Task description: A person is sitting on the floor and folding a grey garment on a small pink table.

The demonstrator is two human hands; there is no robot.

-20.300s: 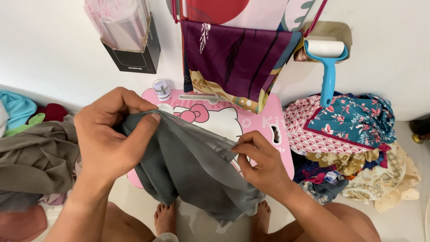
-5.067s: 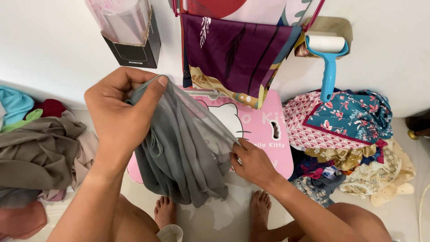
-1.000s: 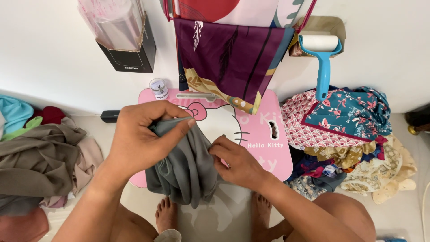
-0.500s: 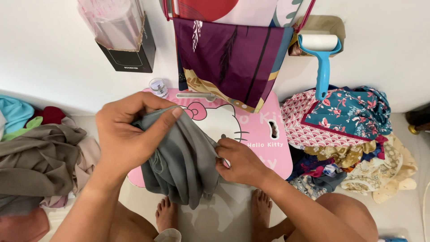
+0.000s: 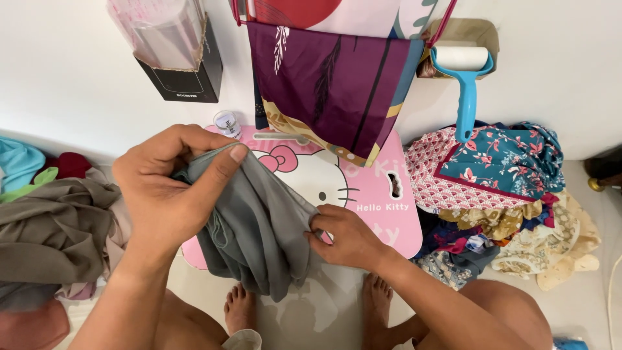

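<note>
A thin grey cloth (image 5: 259, 227) hangs in folds between both my hands. My left hand (image 5: 170, 188) pinches its upper edge between thumb and fingers, raised above the left part of a small pink table (image 5: 382, 217) with a cartoon cat printed on it. My right hand (image 5: 343, 236) grips the cloth's right edge lower down, just over the table's front. The bottom of the cloth dangles past the table's near edge, above my bare feet (image 5: 241, 310).
A heap of plain cloths (image 5: 55, 227) lies at the left, a pile of patterned cloths (image 5: 505, 188) at the right. A purple scarf (image 5: 330, 78) hangs from a pink rack behind the table. A blue lint roller (image 5: 465, 84), a black box (image 5: 184, 74) and a small jar (image 5: 227, 123) stand by the wall.
Over the last second my left hand has lifted and moved left, stretching the grey cloth wider, while my right hand slid a little lower and right along its edge.
</note>
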